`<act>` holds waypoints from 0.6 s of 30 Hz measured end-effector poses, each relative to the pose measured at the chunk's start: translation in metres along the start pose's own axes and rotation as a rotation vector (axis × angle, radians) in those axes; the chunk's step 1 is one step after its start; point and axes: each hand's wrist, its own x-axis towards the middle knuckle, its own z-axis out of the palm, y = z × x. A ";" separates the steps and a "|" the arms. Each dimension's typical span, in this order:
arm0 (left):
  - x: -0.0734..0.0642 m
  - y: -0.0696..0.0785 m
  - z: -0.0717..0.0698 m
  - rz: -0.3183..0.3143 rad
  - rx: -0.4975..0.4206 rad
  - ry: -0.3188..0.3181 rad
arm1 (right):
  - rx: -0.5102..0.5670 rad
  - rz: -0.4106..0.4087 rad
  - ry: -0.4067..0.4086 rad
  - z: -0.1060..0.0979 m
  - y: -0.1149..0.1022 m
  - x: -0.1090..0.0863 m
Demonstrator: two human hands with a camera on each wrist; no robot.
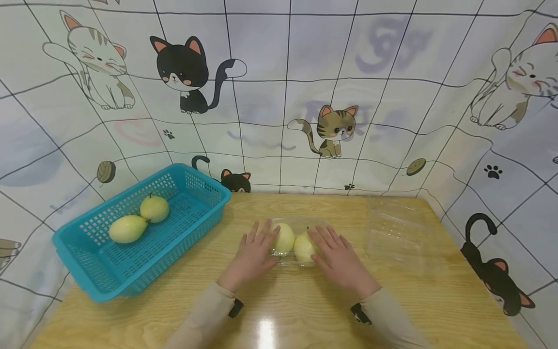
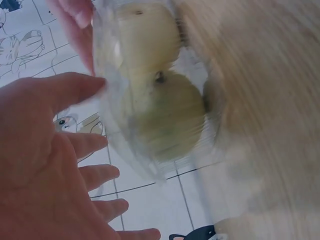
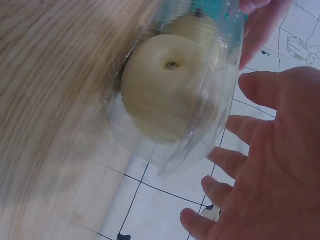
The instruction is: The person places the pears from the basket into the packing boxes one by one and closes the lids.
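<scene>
Two pale yellow-green pears (image 1: 283, 238) lie side by side inside a clear plastic box (image 1: 293, 262) on the table. My left hand (image 1: 255, 254) is spread at the box's left end, and my right hand (image 1: 342, 259) is spread at its right end. Both have fairly straight fingers over the top edges. In the left wrist view, the left thumb (image 2: 75, 90) reaches the plastic beside the pears (image 2: 170, 115). Close to the plastic wall in the right wrist view are the right fingers (image 3: 230, 162), with one pear (image 3: 160, 90) partly covering the other.
A blue perforated basket (image 1: 192, 242) stands at the left, holding two more pears (image 1: 128, 229). Another clear plastic container (image 1: 398, 232) lies on the wooden table (image 1: 296, 310) at the right. Cat-patterned sheeting (image 1: 261, 111) surrounds the table's back and sides.
</scene>
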 end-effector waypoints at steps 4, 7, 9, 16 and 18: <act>0.001 0.003 0.006 -0.039 -0.010 -0.027 | -0.018 0.050 0.005 0.007 -0.001 0.001; 0.002 0.003 0.011 -0.076 -0.005 -0.058 | -0.023 0.080 0.005 0.010 -0.002 0.001; 0.002 0.002 0.013 -0.091 -0.004 -0.070 | -0.025 0.094 0.008 0.012 -0.002 0.002; 0.008 0.000 0.013 -0.105 0.008 -0.090 | -0.017 0.116 0.019 0.012 -0.002 0.006; 0.009 -0.001 0.012 -0.104 0.011 -0.091 | -0.007 0.119 0.008 0.011 -0.002 0.008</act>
